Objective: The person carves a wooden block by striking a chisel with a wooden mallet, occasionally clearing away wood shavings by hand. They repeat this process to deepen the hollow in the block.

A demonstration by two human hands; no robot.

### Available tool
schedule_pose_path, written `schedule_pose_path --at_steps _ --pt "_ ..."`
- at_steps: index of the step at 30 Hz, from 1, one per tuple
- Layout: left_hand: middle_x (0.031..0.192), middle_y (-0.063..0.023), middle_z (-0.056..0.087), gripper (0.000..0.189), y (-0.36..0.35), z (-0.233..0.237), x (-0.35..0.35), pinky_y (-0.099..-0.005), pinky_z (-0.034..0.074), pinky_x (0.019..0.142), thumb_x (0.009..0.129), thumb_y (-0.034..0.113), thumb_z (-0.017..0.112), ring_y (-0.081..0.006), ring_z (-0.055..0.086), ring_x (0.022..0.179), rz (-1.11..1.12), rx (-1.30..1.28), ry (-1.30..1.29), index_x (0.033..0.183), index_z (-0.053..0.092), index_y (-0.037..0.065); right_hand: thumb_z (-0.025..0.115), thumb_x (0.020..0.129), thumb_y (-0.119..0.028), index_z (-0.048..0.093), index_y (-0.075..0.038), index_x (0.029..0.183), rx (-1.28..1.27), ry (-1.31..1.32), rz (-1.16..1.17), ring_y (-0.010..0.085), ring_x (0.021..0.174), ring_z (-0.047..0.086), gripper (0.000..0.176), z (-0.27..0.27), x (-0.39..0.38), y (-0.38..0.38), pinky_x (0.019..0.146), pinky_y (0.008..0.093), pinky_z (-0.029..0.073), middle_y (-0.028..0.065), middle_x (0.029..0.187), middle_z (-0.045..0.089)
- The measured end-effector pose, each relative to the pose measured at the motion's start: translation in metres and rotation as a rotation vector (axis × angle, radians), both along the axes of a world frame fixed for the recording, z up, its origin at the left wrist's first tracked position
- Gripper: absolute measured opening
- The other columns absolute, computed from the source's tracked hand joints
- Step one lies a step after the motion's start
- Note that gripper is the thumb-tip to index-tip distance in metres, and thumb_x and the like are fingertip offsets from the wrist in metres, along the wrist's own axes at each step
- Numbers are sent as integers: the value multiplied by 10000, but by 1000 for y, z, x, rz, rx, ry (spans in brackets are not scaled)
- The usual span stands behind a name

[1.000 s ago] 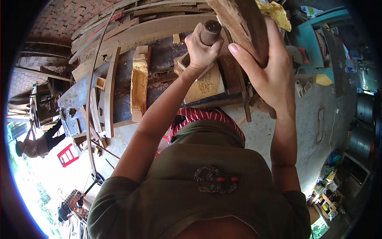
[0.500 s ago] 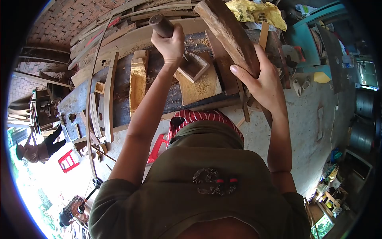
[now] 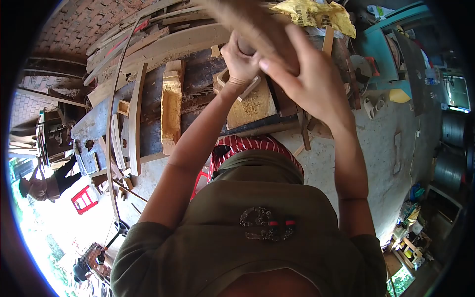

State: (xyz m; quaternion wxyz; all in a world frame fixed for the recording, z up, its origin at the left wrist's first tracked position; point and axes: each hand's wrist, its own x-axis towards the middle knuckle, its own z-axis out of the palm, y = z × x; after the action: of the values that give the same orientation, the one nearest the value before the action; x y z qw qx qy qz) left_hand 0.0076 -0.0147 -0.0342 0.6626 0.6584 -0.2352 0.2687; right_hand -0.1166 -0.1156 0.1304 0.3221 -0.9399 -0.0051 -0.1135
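Observation:
My left hand [image 3: 241,63] is wrapped around the thick dark handle [image 3: 246,46] of a chisel, whose blade is hidden behind the hand. Overlapping the handle's top is a long, rough wooden block [image 3: 257,27], smeared by motion, which my right hand [image 3: 314,81] grips by its near end. Below my left hand, a small hollowed wooden box [image 3: 251,90] rests on a pale board [image 3: 257,110] strewn with wood shavings.
A long carved-out piece of wood [image 3: 171,109] lies left on the dark workbench [image 3: 198,106]. Planks [image 3: 136,119] lean farther left. A yellow sack [image 3: 319,15] is at the back. At far left are another person [image 3: 44,188] and a red stool [image 3: 84,200].
The wooden block has swung left and down onto the chisel handle in this view. My left hand has moved right and lower with the chisel, and the box has turned slightly.

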Motion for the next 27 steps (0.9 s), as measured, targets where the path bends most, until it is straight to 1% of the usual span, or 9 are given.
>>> schedule_pose_path --at_steps 1,2,5,7,9,11,14,18,27 --pt "766 -155 700 319 1 -5 0 -356 554 659 697 183 765 -263 712 672 45 81 -72 929 613 24 734 868 -293 495 2 1341 -190 118 -35 327 940 713 606 -4 2 -2 796 396 538 223 1038 701" --pt "779 -177 692 342 2 -10 0 -368 550 674 692 195 768 -318 709 698 14 64 -16 938 609 18 734 868 -293 495 2 1341 -190 113 -42 327 940 713 606 -1 0 -4 796 396 538 223 1038 701" --pt "768 -175 683 350 4 3 -9 -370 545 664 692 198 765 -327 702 692 5 81 -20 948 613 13 734 867 -301 484 -6 1358 -181 -59 44 395 952 702 625 9 -6 -6 791 415 542 246 1029 699" --pt "747 -170 673 336 6 -1 -10 -369 538 645 703 189 757 -306 696 667 6 117 0 954 614 16 730 868 -300 473 -4 1364 96 -274 57 430 931 687 632 10 -3 -2 779 422 543 261 973 690" --pt "766 -154 697 322 6 -10 -10 -345 549 656 708 151 750 -230 706 677 4 59 18 964 611 14 708 882 -346 486 -13 1331 -135 142 -15 418 952 684 601 4 -1 -3 785 426 534 250 981 691" --pt "905 -133 742 342 16 -2 -16 -294 553 794 722 87 744 -150 703 823 -133 -18 225 1016 609 -25 707 881 -369 489 -30 1326 -106 119 6 431 952 679 600 -8 -6 -8 793 433 531 246 994 693" --pt "890 -96 715 328 21 0 -2 -273 532 808 755 82 745 -108 661 860 -74 -202 124 1029 608 -35 713 879 -375 480 -35 1346 -34 160 -4 422 994 674 623 -9 -21 -7 835 427 525 248 1050 686" --pt "677 -63 628 128 34 -1 17 -257 457 438 835 41 674 -107 567 473 -42 -144 216 823 550 9 688 871 -419 484 -60 1310 25 55 -43 412 854 707 603 -31 -32 -21 730 472 551 236 911 713" --pt "661 -43 617 164 7 -3 3 -257 493 509 811 37 708 -100 592 545 8 -127 230 827 549 1 699 874 -419 470 -58 1366 167 101 -120 369 1016 694 652 -25 -36 -22 867 425 529 201 1088 707"
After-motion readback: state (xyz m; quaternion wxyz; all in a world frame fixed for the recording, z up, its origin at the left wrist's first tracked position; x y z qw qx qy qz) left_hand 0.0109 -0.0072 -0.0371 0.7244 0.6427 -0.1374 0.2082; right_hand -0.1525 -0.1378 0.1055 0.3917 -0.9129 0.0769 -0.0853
